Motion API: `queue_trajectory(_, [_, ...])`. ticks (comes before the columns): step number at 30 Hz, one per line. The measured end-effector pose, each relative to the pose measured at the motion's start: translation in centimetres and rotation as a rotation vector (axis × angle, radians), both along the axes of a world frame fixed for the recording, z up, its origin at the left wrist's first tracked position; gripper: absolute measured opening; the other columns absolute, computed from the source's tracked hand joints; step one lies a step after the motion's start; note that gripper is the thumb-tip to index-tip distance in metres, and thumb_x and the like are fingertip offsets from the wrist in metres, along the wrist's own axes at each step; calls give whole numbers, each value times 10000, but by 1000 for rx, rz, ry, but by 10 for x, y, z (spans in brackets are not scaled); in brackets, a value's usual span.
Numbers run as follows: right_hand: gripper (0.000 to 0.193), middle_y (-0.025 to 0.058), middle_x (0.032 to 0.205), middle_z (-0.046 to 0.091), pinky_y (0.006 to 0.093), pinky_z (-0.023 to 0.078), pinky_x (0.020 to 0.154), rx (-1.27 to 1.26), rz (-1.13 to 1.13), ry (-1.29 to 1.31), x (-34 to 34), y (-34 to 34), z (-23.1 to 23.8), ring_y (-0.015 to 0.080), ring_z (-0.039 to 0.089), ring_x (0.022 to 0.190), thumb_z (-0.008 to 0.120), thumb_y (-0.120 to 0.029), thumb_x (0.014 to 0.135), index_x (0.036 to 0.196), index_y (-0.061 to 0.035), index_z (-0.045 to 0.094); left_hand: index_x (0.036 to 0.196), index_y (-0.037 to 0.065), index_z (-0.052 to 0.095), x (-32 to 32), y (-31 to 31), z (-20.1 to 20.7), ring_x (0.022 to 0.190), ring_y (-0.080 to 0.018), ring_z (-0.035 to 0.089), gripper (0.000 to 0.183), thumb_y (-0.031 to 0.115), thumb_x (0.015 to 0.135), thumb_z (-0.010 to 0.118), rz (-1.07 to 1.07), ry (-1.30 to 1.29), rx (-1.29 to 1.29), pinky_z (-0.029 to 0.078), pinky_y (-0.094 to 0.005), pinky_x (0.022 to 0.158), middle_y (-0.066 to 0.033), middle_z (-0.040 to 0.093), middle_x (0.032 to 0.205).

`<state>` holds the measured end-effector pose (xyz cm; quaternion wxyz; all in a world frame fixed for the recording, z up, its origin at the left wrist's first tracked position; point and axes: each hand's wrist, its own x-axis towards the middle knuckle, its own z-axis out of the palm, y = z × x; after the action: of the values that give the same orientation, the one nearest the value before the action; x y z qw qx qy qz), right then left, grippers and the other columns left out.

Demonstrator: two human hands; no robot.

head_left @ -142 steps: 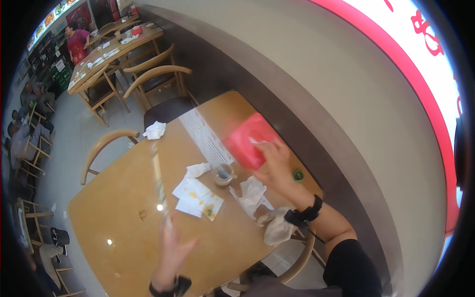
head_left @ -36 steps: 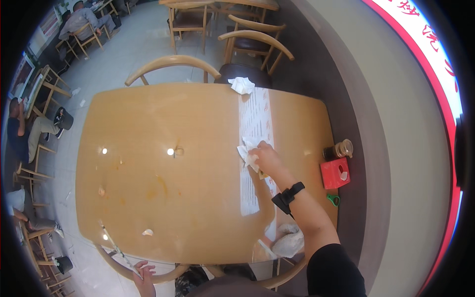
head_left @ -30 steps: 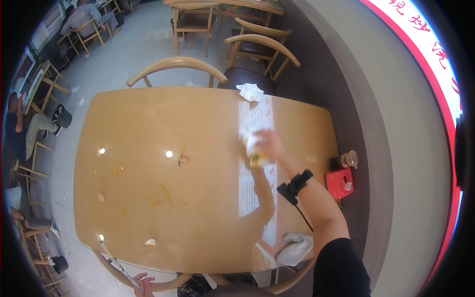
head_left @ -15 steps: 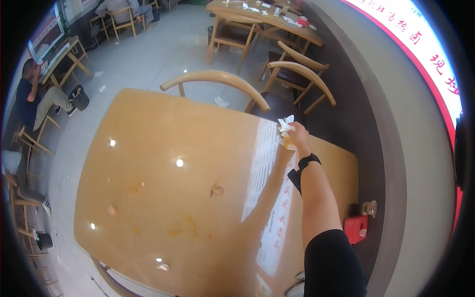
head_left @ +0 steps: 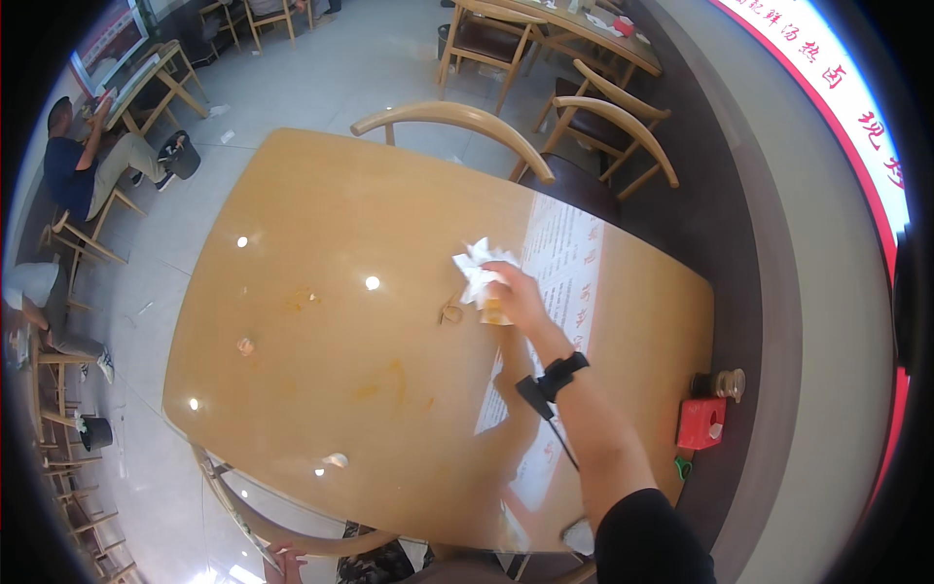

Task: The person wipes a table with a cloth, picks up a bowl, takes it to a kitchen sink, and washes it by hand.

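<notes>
My right hand [head_left: 516, 292] is closed around crumpled white paper napkins [head_left: 475, 268], with a yellow-stained part below the fingers. They are over the wooden table [head_left: 321, 195], just left of a printed menu sheet [head_left: 569, 243]. Beside the napkins lies a small brown curled scrap [head_left: 449, 311]. Orange-yellow smears [head_left: 394, 382] mark the tabletop, along with a pinkish crumpled bit [head_left: 246, 346] and a pale scrap [head_left: 336, 459]. At the lower edge my left hand [head_left: 284, 565] shows only in part, its fingers curled at the back rail of the near chair [head_left: 336, 543].
Along the right wall stand a red tissue box [head_left: 696, 425], a glass jar [head_left: 730, 384] and a green-handled item [head_left: 684, 468]. A chair [head_left: 457, 115] is at the far edge. People sit at the left, one person [head_left: 73, 161] near a black bin [head_left: 180, 156].
My right hand has swept the napkins leftward and nearer, from the table's far right edge to beside the brown scrap. My left hand has come into view at the lower left.
</notes>
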<state>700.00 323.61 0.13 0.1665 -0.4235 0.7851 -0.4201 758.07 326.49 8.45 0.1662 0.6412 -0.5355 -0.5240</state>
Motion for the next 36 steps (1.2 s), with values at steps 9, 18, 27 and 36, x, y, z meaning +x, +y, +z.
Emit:
queue_trajectory(9, [222,161,1225,427,515,269,964,6,289,316,119,-20,-6,407,236,1231,539,-119,806,1022,-144,582,992,-13,495,23,19,35,808,-200,563,204,135,852,482,55,55,-90,477,-283,631,-102,540,947])
queue_trajectory(18, [300,78,1132,501,388,391,877,-21,109,413,216,-4,-19,342,421,1042,566,7,681,953,-113,598,832,-15,491,38,-20,52,535,-108,498,180,161,867,467,-55,-40,-206,426,-228,474,-56,502,609])
queue_trajectory(27, [309,129,992,577,350,404,860,-165,-225,153,243,24,8,307,515,963,563,21,700,987,-89,593,1008,-13,511,-88,-267,-15,866,-267,531,262,204,869,463,-665,-37,-568,432,-355,736,-156,503,954])
queue_trajectory(36, [272,93,1033,583,265,409,838,-278,-1027,-137,305,177,19,154,545,935,578,6,739,1011,-16,589,953,-2,495,-180,-297,-80,874,-365,477,165,14,804,424,-1219,-313,-749,420,-386,745,-213,421,990])
